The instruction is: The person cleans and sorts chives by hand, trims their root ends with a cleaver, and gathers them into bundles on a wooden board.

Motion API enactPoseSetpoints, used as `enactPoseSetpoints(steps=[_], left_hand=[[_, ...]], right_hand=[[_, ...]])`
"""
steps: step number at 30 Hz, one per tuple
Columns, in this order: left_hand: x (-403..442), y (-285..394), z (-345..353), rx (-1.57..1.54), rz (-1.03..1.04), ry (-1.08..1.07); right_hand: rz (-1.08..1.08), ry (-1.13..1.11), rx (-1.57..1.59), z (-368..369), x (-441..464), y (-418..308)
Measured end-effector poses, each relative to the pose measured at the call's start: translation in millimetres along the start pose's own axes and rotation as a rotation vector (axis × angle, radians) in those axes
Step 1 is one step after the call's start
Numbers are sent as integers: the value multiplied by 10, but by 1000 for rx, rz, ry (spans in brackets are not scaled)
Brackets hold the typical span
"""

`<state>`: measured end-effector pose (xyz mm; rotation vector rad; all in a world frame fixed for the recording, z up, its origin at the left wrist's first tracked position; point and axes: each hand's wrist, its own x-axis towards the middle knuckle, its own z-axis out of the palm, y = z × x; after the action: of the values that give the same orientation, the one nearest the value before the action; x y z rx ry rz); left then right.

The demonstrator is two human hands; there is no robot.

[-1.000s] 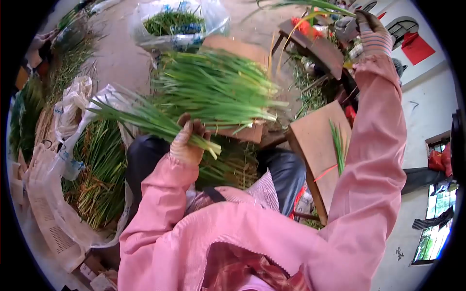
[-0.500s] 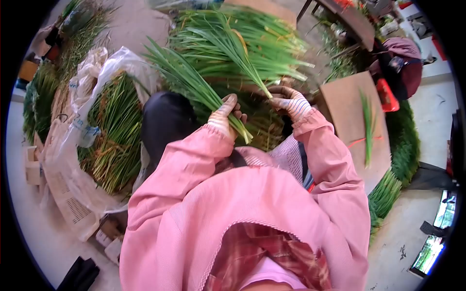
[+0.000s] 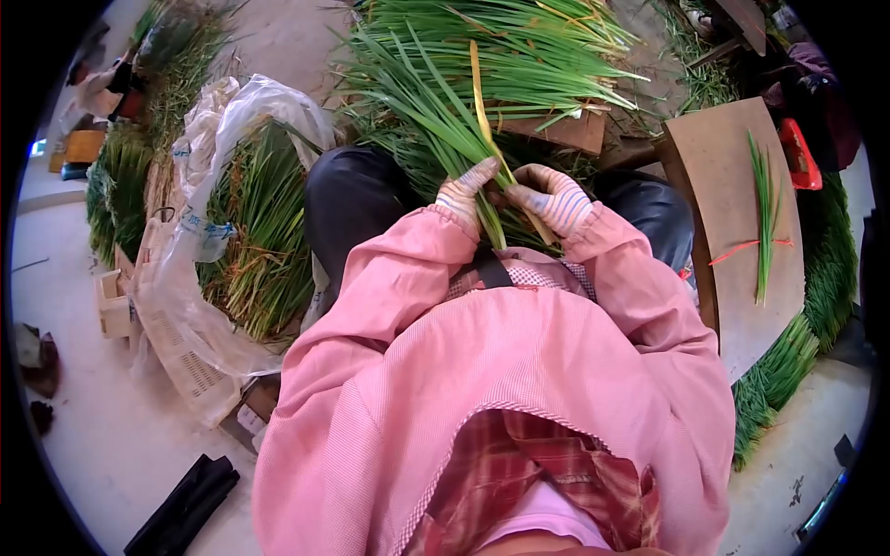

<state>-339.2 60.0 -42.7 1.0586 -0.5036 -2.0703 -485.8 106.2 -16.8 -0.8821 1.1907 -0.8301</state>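
Note:
My left hand (image 3: 471, 192), in a striped, soiled glove, is closed around a small bunch of garlic chives (image 3: 436, 116), whose pale stem ends point toward my lap. Close beside it, my right hand (image 3: 554, 201) pinches a yellowed leaf (image 3: 480, 93) that stands up along the bunch. Its thumb and fingers meet at the stems, and part of the grip is hidden. Beyond both hands lies a large heap of garlic chives (image 3: 538, 69), its cut ends facing right.
At left, a clear plastic bag (image 3: 190, 278) holds trimmings and leaves. On the right, a board (image 3: 718, 148) carries a small bunch (image 3: 763, 222) lying over a red tie (image 3: 732, 250). More green bundles (image 3: 830, 250) line the board's far side. A red object (image 3: 799, 153) is behind it.
My right hand has come in from the heap side to meet my left hand. The chives it held now lie with the left hand's bunch, and the view has shifted.

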Motion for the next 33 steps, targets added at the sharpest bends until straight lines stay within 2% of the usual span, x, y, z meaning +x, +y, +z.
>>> enactPoseSetpoints(steps=[2,4,6,8,10,12,14,15,16,17,19,20,23,24,26,27,29,30,32,33], left_hand=[[30,23,-49,-53,-8,3],[-63,119,17,-32,133,127],[-50,185,-4,2,185,174],[-61,267,-19,89,282,249],[-9,504,-135,46,354,289],[-10,822,-198,-70,452,265],[-125,1181,-179,-59,584,283],[39,1323,-454,-124,609,114],[-83,1459,-430,-66,624,24],[9,1540,-657,-122,549,17],[-251,1565,-349,-150,555,4],[-294,1542,-264,-129,574,-11],[-107,1341,-321,-161,315,-258],[-155,1212,-105,-276,238,-343],[-183,1001,134,-336,185,-284],[-167,931,166,-340,175,-302],[-129,832,169,-354,149,-318],[-129,814,148,-358,150,-316],[-126,792,90,-359,144,-232],[-97,786,49,-372,152,-242]], right_hand=[[-64,55,156,80,114,13],[-38,105,242,154,186,-4],[-177,208,148,112,339,113],[-227,252,30,102,392,122],[-67,289,-146,72,387,127],[-190,179,-673,-44,279,240],[29,-163,-1072,-189,72,150],[62,-214,-1143,-264,-17,117],[96,-266,-1209,-334,-104,68],[78,-207,-1171,-473,-99,31],[-126,260,-1034,-706,-55,-89],[-416,501,-1157,-913,45,-102],[-286,881,-1365,-1356,243,-330],[-214,859,-1437,-1441,282,-390],[59,739,-1462,-1547,401,-423],[58,741,-1466,-1593,445,-457],[252,488,-1447,-1644,494,-540],[253,485,-1450,-1667,478,-599],[23,463,-1531,-1757,406,-781],[-87,533,-1561,-1839,392,-856]])
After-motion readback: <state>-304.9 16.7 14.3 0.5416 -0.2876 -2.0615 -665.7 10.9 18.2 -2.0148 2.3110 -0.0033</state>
